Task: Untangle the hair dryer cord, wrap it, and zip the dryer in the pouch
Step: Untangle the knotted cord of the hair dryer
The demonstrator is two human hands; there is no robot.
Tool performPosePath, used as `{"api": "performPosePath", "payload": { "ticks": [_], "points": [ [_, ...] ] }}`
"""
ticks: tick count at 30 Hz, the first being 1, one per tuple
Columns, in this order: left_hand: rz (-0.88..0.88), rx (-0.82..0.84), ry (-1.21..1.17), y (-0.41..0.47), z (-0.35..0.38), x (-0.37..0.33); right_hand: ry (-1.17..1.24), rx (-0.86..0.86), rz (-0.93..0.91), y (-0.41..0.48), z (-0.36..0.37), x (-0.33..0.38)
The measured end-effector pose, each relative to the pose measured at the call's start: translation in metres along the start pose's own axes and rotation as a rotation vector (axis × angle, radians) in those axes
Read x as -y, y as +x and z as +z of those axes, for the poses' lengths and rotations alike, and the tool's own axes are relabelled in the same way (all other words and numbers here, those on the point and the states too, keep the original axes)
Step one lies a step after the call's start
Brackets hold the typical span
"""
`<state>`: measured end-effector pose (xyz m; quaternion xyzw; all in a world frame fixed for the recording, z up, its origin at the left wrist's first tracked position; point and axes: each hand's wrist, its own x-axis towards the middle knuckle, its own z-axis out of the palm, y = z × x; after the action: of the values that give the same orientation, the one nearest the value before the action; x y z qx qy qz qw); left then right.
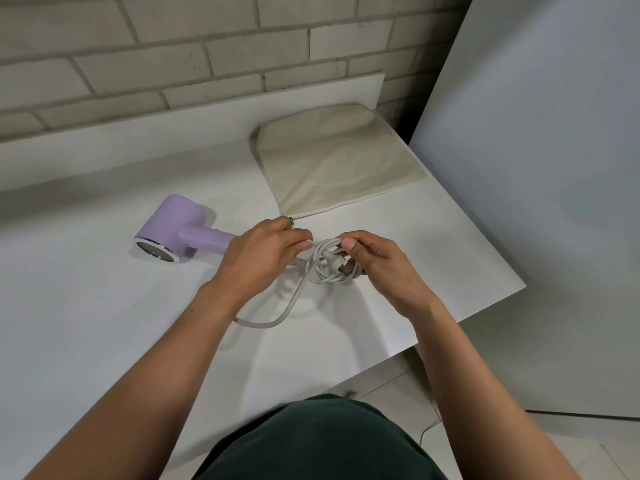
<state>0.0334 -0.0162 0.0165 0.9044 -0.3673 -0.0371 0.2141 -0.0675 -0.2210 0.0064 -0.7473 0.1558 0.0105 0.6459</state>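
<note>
A lilac hair dryer (pixel 176 230) lies on its side on the white table (pixel 86 323), left of centre, nozzle facing me. Its white cord (pixel 294 299) loops under my left forearm and ends in a tangled bundle with the plug (pixel 341 269) between my hands. My left hand (pixel 263 254) pinches a strand at the bundle's left side. My right hand (pixel 377 265) grips the bundle from the right, thumb on top. A beige fabric pouch (pixel 339 157) lies flat behind my hands.
A brick wall runs behind the table with a low white ledge (pixel 173 133) along it. A large white panel (pixel 536 168) stands at the right. The table's right edge drops to a tiled floor (pixel 398 386).
</note>
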Motion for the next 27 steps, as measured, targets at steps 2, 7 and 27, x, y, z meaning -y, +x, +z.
{"api": "performPosePath", "payload": {
  "ticks": [2, 7, 27],
  "points": [
    [-0.051, -0.048, -0.048, -0.001, 0.000, 0.005, -0.004, -0.003, -0.012, -0.001, -0.002, 0.001],
    [-0.180, -0.138, -0.103, -0.008, -0.002, 0.026, -0.061, -0.012, -0.019, -0.001, -0.010, 0.000],
    [-0.300, 0.407, -0.242, -0.034, -0.047, 0.050, -0.166, -0.080, -0.073, -0.002, -0.001, -0.001]
  ]
}}
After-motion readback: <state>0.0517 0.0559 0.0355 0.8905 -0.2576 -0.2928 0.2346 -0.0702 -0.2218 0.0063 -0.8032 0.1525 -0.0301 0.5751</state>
